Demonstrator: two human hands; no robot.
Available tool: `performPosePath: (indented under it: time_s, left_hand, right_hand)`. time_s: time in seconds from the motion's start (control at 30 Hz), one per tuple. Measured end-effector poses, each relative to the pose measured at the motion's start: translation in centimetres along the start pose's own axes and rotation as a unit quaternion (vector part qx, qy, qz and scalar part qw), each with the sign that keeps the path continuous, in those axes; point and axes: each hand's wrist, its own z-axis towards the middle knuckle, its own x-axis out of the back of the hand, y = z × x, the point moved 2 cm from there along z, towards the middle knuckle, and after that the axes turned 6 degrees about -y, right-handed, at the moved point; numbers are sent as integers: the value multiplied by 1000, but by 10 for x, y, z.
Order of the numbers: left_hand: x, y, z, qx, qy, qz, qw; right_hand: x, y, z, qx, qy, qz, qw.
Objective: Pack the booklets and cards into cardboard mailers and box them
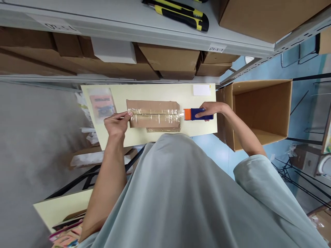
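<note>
A brown cardboard box (pixel 152 123) lies on the pale yellow table (pixel 119 137), with clear tape running lengthwise over its middle seam. At the box's left end, my left hand (pixel 117 123) pinches the end of the tape between thumb and fingers. My right hand (pixel 208 109) is closed around a dark blue and orange tape dispenser (pixel 188 114), just off the box's right end. A short stretch of clear tape spans from the box to the dispenser.
A large open cardboard box (pixel 261 110) stands right of the table. Behind it, a metal shelf (pixel 160 38) holds cartons and yellow-black utility knives (pixel 183 15). On the table are a white label (pixel 201 90) and a plastic-wrapped pink item (pixel 102 105) at the left.
</note>
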Motion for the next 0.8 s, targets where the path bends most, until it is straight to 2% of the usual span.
performPosePath:
  time_s: [0.2, 0.33, 0.43, 0.6, 0.7, 0.8]
  left_hand:
    - [11, -5, 6, 19, -14, 9, 1000]
    - [11, -10, 5, 3, -29, 24, 999]
    - [12, -18, -1, -4, -32, 25, 999]
    - [20, -34, -22, 8, -30, 16, 999]
    - [34, -39, -30, 4, -12, 47, 999]
    - [55, -40, -30, 11, -19, 83, 996]
  right_hand:
    - [-22, 13, 23, -9, -20, 29, 999]
    - [-30, 15, 34, -42, 13, -14, 999]
    - [-40, 2, 42, -84, 55, -96, 990]
    - [-70, -26, 60, -164, 177, -186, 952]
    - [-86, -32, 66, -237, 220, -189, 927]
    - [-91, -41, 58, -227, 254, -152, 928]
